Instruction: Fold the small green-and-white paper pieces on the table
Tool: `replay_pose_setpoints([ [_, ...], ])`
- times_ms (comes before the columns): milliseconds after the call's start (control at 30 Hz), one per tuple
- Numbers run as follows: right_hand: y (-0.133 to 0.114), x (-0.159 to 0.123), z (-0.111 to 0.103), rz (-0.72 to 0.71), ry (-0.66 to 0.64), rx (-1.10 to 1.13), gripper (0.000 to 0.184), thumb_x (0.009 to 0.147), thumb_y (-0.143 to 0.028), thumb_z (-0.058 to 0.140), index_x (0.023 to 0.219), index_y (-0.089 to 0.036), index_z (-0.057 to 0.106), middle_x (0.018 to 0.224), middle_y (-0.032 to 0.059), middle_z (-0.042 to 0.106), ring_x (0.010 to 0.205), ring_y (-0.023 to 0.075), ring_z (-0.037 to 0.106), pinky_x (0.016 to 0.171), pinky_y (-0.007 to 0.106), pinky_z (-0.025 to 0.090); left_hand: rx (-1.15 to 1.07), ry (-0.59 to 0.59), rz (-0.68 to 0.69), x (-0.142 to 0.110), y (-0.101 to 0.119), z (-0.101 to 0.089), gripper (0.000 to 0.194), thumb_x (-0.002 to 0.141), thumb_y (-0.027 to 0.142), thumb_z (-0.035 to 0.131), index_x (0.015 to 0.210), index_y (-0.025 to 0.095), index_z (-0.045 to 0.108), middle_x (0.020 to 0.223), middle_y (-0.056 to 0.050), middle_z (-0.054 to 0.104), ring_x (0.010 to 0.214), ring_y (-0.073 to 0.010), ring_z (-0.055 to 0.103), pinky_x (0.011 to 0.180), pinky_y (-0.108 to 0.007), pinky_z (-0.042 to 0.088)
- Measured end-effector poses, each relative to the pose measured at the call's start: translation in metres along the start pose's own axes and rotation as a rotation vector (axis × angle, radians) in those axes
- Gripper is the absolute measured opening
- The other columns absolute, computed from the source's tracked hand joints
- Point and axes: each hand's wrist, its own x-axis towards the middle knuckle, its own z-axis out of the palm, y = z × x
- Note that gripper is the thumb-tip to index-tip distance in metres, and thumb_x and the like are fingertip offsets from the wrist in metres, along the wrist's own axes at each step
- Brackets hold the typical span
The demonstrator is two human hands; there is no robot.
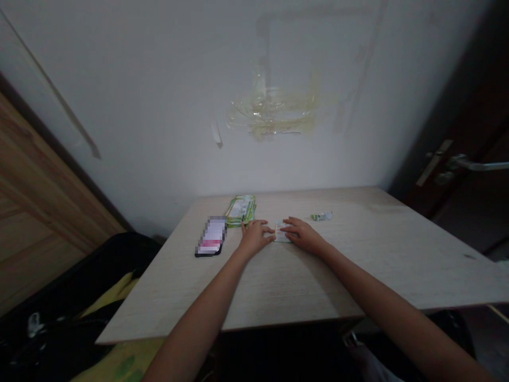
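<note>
A small flat pale piece with faint printing [281,232], like a packet or a folded paper, lies on the table between my hands. My left hand [255,236] rests at its left edge, palm down, with the fingers stretched out and apart. From the other side my right hand [304,235] lies over its right part, fingers extended and spread on top. Just behind my left hand is a stack of green and white printed packets [240,208]. A small crumpled green and clear wrapper [322,216] sits beyond my right hand.
A phone with a blurred screen [212,236] lies left of my left hand. The pale wooden table [382,239] meets a wall [159,106] with tape remnants. A dark door with a metal handle [477,164] stands right; dark bags [59,339] are at lower left.
</note>
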Motion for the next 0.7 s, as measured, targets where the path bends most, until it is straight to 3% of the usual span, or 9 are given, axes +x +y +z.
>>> replay_pose_setpoints([
  [167,-0.0001,0.0003,-0.0011,0.010,-0.025,-0.005,0.034,0.095,-0.028,0.053,0.124,-0.025,0.069,0.141,0.0101,0.057,0.135,0.0263,0.048,0.114,0.048,0.039,0.000,0.001,0.011,-0.0004,0.0014,-0.0015,0.024,0.083,0.044,0.070,0.104,0.035,0.077,0.135,-0.004,0.062,0.132,-0.0320,0.047,0.117,-0.063,0.013],
  [400,0.0009,-0.0001,-0.0004,0.021,-0.032,-0.007,0.034,0.095,-0.029,0.053,0.125,-0.026,0.068,0.142,0.0097,0.056,0.135,0.0265,0.048,0.113,0.049,0.039,-0.003,0.008,0.022,0.0004,-0.0027,-0.0009,0.024,0.085,0.041,0.069,0.107,0.035,0.077,0.135,-0.005,0.061,0.133,-0.0300,0.046,0.119,-0.057,0.016],
  [700,-0.0002,0.0001,0.0005,0.013,-0.012,-0.014,0.033,0.094,-0.027,0.054,0.124,-0.024,0.069,0.140,0.0103,0.058,0.134,0.0269,0.050,0.113,0.048,0.040,-0.005,0.013,0.029,0.0013,-0.0057,0.0015,0.024,0.085,0.044,0.070,0.105,0.036,0.077,0.134,-0.004,0.062,0.130,-0.0291,0.049,0.118,-0.060,0.017],
])
